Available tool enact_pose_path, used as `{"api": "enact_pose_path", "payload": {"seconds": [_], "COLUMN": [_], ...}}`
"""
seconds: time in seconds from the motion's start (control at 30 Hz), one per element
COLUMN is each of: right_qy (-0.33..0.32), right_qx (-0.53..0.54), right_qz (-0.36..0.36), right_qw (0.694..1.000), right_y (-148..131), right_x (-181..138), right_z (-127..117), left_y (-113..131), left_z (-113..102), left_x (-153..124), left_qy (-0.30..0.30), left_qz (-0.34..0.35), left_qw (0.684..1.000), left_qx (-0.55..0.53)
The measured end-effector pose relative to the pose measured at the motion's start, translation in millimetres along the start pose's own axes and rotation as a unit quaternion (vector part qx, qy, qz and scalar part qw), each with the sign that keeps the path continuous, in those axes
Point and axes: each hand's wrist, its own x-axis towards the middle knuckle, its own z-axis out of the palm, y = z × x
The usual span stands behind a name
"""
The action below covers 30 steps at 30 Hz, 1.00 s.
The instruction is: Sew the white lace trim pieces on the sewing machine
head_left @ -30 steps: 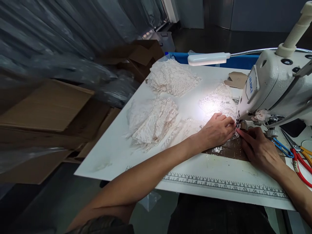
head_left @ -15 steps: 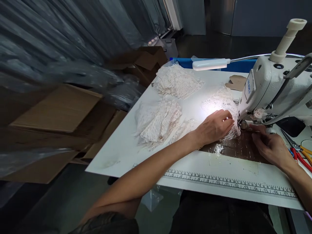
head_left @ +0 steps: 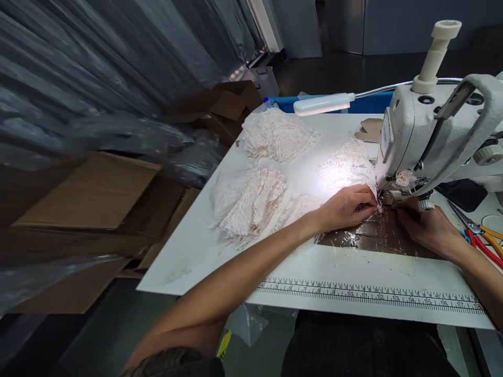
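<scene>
Nearest are the person's dark trousers [head_left: 353, 345], with a clear plastic bag [head_left: 247, 322] below the edge of the white table [head_left: 176, 262]. Along that near edge runs a printed ruler strip [head_left: 369, 296]; its figures climb from left to right, 10 through 17 being readable.

Beyond the strip lies a brown, shiny-surfaced sheet [head_left: 373, 235]. To the right, scissors with red handles [head_left: 483, 246] lie beside a yellow-handled tool [head_left: 491, 235].

The left hand [head_left: 348, 207] has its thumb and fingertips pinched together on the near edge of a white lace piece [head_left: 348, 165], just beside the needle area of the sewing machine [head_left: 401, 125]. The right hand [head_left: 430, 228] stands just apart from it, fingers curled near the needle area; whether it grips anything cannot be told. The lace piece spreads away from the left hand toward the far side, under bright light.

A fabric rosette [head_left: 404, 179] sits on the machine head, whose badge [head_left: 385, 131] is too oblique to read. To the left lie a nearer lace heap [head_left: 251, 204] and a farther lace pile [head_left: 277, 136]. Farther still are a cut cardboard scrap [head_left: 369, 129], a white lamp [head_left: 324, 104] and a blue bin [head_left: 369, 103].
</scene>
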Motion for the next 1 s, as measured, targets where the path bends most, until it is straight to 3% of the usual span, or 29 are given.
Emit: {"api": "enact_pose_path", "payload": {"seconds": [0.23, 0.47, 0.6, 0.8, 1.0], "right_qy": [-0.002, 0.005, 0.017, 0.057, 0.107], "right_qx": [0.025, 0.041, 0.049, 0.030, -0.117], "right_qz": [0.014, 0.018, 0.005, -0.096, -0.206], "right_qw": [1.000, 0.999, 0.999, 0.993, 0.966], "right_y": [0.6, -2.4, -4.8, -3.8, 4.4], "right_x": [-5.6, -6.7, -7.3, -9.2, -9.3], "right_z": [0.4, 3.2, 2.9, 5.6, 19.5], "left_y": [5.7, 10.2, 8.6, 4.5, 5.6], "left_z": [7.0, 10.7, 13.8, 16.6, 13.9], "left_x": [-1.8, -2.3, -3.1, -6.5, -6.8], "left_qy": [0.046, 0.118, 0.096, 0.047, 0.031], "left_qz": [-0.028, 0.001, 0.030, 0.049, 0.068], "left_qw": [0.998, 0.992, 0.992, 0.980, 0.965], "left_qx": [-0.019, 0.033, 0.079, 0.188, 0.251]}}
